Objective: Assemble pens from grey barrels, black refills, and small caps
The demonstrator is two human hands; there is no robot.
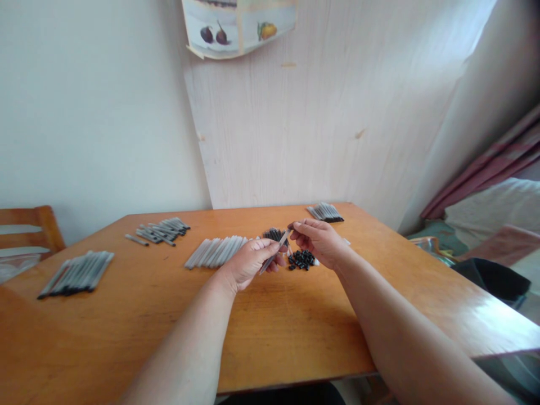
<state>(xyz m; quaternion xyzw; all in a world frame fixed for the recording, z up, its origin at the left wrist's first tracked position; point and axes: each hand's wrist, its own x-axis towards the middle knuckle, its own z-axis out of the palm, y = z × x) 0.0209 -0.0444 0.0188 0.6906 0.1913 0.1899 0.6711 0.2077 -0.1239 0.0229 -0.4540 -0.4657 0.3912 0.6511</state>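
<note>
My left hand (pixel 250 263) is closed around a slim, translucent whitish pen barrel (pixel 284 238), which slants up to the right. At its upper end, the fingertips of my right hand (pixel 317 239) pinch a small dark piece; whether it is a cap or plug I cannot make out. Left of my left hand lies a row of whitish pen barrels (pixel 215 252) side by side. Under my right hand is a heap of small black caps (pixel 301 260). Just behind my hands sits a bunch of thin dark pieces (pixel 273 233), partly hidden by my fingers.
Black-ended pens lie in groups at the front left (pixel 78 273), back left (pixel 162 230) and back right (pixel 325 212) of the wooden table (pixel 270 337). Behind it rises a wall panel (pixel 312 129). A chair (pixel 48 228) stands left, a black bin (pixel 491 278) right.
</note>
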